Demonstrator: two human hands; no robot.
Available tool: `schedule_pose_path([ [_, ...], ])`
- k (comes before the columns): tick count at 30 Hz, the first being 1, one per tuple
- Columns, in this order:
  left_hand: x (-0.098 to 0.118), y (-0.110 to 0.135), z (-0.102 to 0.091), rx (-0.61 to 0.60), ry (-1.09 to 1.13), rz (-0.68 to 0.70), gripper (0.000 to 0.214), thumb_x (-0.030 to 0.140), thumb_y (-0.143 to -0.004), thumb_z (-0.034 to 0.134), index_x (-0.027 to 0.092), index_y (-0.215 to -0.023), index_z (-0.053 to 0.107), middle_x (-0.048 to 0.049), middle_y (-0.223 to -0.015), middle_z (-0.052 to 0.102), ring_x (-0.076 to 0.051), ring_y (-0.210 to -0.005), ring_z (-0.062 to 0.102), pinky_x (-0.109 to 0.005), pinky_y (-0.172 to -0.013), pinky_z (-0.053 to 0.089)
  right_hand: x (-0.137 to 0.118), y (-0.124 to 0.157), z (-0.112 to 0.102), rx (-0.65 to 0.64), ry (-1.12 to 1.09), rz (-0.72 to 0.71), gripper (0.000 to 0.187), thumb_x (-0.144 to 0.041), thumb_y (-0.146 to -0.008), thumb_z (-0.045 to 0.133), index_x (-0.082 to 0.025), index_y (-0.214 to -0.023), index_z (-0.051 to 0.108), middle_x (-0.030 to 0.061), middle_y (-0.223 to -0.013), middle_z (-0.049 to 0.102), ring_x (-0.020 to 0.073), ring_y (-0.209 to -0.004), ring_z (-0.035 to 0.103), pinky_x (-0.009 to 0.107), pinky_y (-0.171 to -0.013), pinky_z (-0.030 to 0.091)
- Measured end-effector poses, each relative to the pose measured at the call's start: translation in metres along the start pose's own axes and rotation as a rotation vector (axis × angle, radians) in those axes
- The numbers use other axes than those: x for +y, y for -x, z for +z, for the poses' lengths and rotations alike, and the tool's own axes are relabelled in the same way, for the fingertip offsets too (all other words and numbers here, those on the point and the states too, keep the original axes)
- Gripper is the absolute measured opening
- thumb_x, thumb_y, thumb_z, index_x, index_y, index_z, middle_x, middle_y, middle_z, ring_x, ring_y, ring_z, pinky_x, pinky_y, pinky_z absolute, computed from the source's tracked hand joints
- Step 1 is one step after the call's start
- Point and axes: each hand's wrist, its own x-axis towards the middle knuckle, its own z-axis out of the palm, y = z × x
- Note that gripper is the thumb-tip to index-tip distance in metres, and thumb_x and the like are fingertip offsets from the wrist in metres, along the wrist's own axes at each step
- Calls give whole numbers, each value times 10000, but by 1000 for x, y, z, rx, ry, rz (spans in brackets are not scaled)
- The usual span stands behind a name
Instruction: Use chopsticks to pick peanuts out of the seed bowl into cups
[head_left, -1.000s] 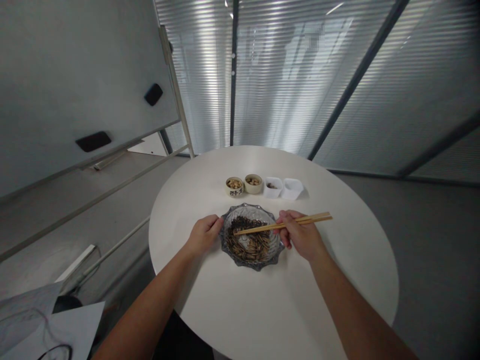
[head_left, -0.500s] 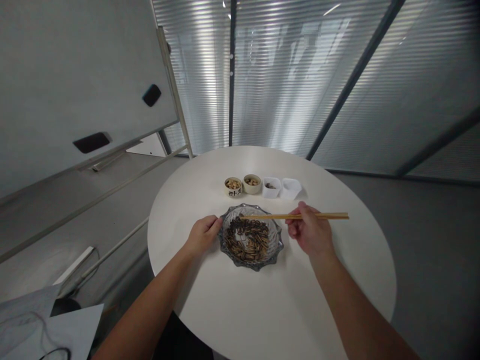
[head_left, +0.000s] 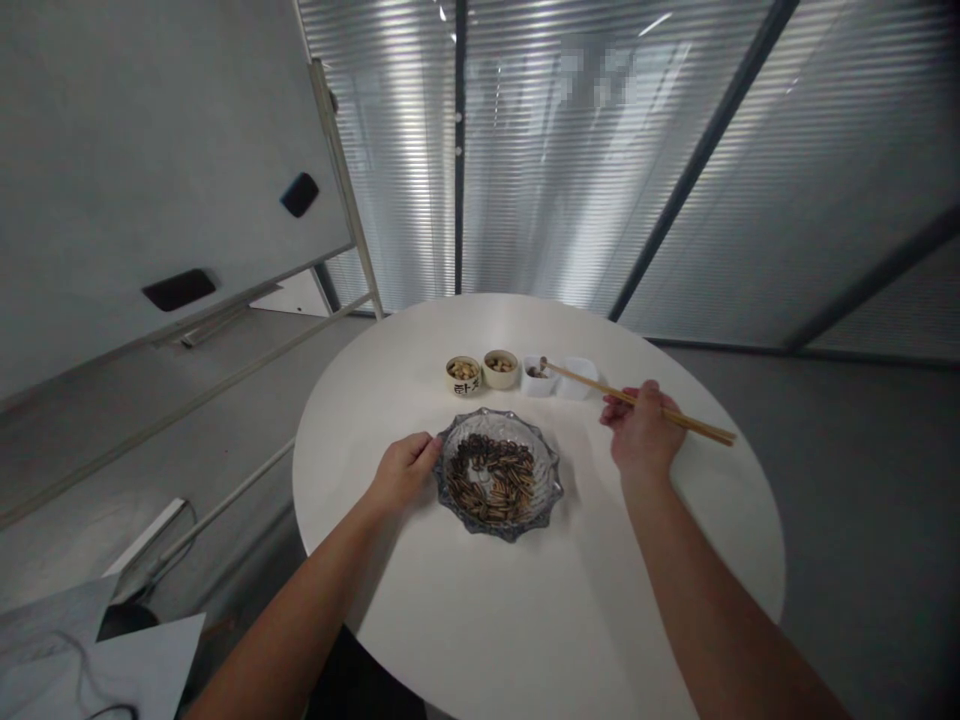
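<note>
Round white table (head_left: pixel 480 640): right hand (head_left: pixel 641 425) closed on chopsticks (head_left: pixel 592 382), tips at small white dish (head_left: pixel 537 387), can't tell if anything's pinched. Left hand (head_left: pixel 405 473) loosely curled, touching rim of glass bowl (head_left: pixel 553 490) of sunflower seeds (head_left: pixel 491 482).

Soft daylight enters through the slatted window blinds (head_left: pixel 570 150), the brightest zone, where pale vertical glare and horizontal banding appear. The room is otherwise moderately dim, and the corners fall darker. The round white table (head_left: pixel 480 620) reflects the light evenly, with faint soft-edged shadows beside the glass dish (head_left: pixel 499 475) and beneath the left forearm (head_left: pixel 315 590). Wide-angle distortion makes the window frame post (head_left: pixel 701 170) and the whiteboard (head_left: pixel 150 170) lean outward, and straight lines bend toward the margins. A blocky pixelated patch (head_left: pixel 600 75) mars the upper blinds. Fine detail is slightly soft throughout, though the thin chopsticks (head_left: pixel 637 403) read clearly against the pale tabletop.
</note>
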Motion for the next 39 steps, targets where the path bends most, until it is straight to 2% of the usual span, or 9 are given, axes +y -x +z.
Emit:
schedule_pose_path([
  [7, 1, 0, 0, -3, 11, -13, 472, 544, -969, 449, 196, -650, 464, 26, -641, 444, -133, -644, 415, -272, -599, 303, 3, 7, 2, -63, 54, -47, 400, -561, -852, 678, -179, -757, 604, -4, -549, 676, 104, -318, 534, 206, -304, 450],
  [10, 1, 0, -1, -7, 12, -15, 465, 534, -969, 452, 196, -650, 470, 25, -638, 451, -133, -639, 415, -273, -594, 301, -4, 10, 3, -71, -6, -71, 394, -540, -834, 700, -175, -719, 607, 6, -536, 670, 113, -306, 536, 212, -289, 433],
  [12, 1, 0, -1, -10, 0, -12, 459, 522, -972, 451, 195, -651, 474, 24, -636, 456, -133, -638, 416, -274, -597, 302, -11, 15, 2, -127, -63, -63, 386, -522, -813, 727, -173, -692, 616, 14, -527, 667, 125, -308, 545, 218, -282, 426],
  [15, 1, 0, -2, -9, -11, -2, 463, 525, -976, 445, 195, -652, 473, 22, -639, 456, -135, -645, 420, -274, -603, 306, -22, 29, -3, -315, -101, 35, 370, -501, -784, 763, -170, -670, 644, 30, -522, 674, 136, -298, 541, 225, -269, 415],
  [20, -1, 0, -1, 2, -7, 1, 472, 534, -979, 441, 196, -651, 478, 22, -640, 455, -135, -642, 422, -270, -593, 307, -34, 56, -11, -675, -41, 242, 381, -513, -765, 790, -159, -661, 696, 58, -529, 685, 149, -270, 537, 232, -249, 415],
  [24, -2, 0, -1, 3, -8, 4, 466, 529, -974, 444, 196, -653, 499, 18, -643, 466, -138, -644, 429, -269, -584, 308, -37, 63, -12, -854, 65, 330, 446, -565, -766, 792, -144, -644, 710, 68, -524, 679, 145, -279, 553, 220, -268, 436],
  [30, -2, -1, 0, -1, -6, 2, 468, 532, -969, 449, 200, -640, 480, 21, -630, 452, -135, -623, 404, -271, -570, 298, -34, 63, -14, -914, 218, 379, 499, -627, -767, 777, -148, -664, 685, 49, -515, 673, 121, -278, 548, 184, -284, 414],
  [39, -3, -1, -1, 10, -4, 5, 481, 554, -966, 447, 204, -638, 469, 20, -627, 452, -140, -631, 421, -272, -585, 312, -30, 69, -13, -926, 280, 369, 502, -651, -801, 729, -167, -710, 633, 45, -531, 689, 123, -280, 551, 178, -289, 383],
])
